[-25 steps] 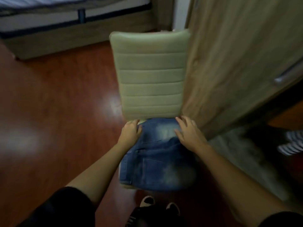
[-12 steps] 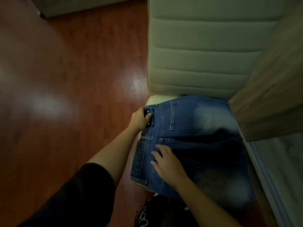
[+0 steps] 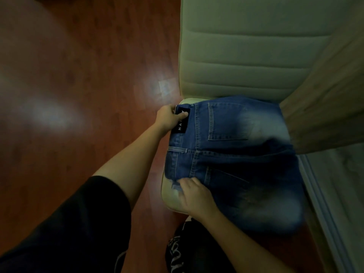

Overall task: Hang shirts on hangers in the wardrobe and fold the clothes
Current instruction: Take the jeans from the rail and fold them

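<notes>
Folded blue jeans (image 3: 232, 154) with faded patches lie on the seat of a pale green padded chair (image 3: 242, 56), back pockets and a black waistband label facing up. My left hand (image 3: 169, 118) pinches the waistband at the label, thumb on top of the denim. My right hand (image 3: 195, 196) grips the near left corner of the jeans, fingers curled over the edge, where a bit of the seat shows.
Glossy red-brown wood floor (image 3: 78, 95) spreads to the left. A wooden wardrobe door (image 3: 325, 115) juts in at the right, over a pale rail and floor strip (image 3: 334, 203). My dark printed trousers (image 3: 183, 251) are just below the chair.
The view has dropped closer over the chair. My left hand shifted to pinch the label on the waistband. My right hand slid from the far edge to the near left corner.
</notes>
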The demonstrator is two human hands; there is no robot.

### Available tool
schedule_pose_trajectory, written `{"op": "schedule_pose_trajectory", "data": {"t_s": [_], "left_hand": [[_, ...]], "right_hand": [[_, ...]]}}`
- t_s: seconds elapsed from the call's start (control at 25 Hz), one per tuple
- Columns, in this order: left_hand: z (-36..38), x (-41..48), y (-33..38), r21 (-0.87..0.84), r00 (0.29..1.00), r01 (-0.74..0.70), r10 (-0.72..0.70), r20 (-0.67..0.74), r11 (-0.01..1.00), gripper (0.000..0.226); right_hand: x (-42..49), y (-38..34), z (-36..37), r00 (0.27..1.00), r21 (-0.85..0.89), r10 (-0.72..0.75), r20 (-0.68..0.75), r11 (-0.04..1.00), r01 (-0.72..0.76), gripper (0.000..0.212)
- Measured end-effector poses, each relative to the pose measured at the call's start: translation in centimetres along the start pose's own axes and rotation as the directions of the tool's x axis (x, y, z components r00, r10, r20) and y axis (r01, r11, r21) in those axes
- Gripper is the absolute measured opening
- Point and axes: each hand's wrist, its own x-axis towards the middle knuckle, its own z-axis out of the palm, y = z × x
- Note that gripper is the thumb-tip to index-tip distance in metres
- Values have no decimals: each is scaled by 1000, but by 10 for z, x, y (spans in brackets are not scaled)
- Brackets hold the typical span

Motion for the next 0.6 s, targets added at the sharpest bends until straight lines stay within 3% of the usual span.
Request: {"op": "schedule_pose_trajectory", "data": {"t_s": [0.08, 0.12, 0.24, 0.32, 0.44, 0.52, 0.6], "left_hand": [[-11, -12, 17, -120, 998, -41, 47, 49, 992, 22], [-16, -20, 29, -202, 993, -41, 62, 96, 979, 15], [-18, -33, 69, -282, 980, -82, 129, 150, 956, 10], [-13, -39, 100, -432, 985, -39, 107, 134, 901, 24], [-2, -50, 151, -707, 980, 84, 70, 185, 702, 51], [2, -60, 180, -728, 979, 93, 70, 190, 679, 40], [7, -74, 213, -755, 973, 126, 67, 219, 643, 21]], "right_hand": [[-9, -9, -39, 953, 228, 271, -134, 945, -237, 35], [-15, -9, -60, 910, 349, 363, -201, 894, -280, 32], [-28, 1, -135, 765, 583, 522, -377, 775, -242, 21], [-34, 14, -182, 708, 613, 540, -455, 767, -190, 31], [-48, 28, -246, 723, 593, 488, -488, 793, -135, 50], [-55, 30, -283, 697, 525, 451, -557, 842, -124, 51], [-66, 29, -325, 567, 509, 476, -672, 854, -113, 39]]}}
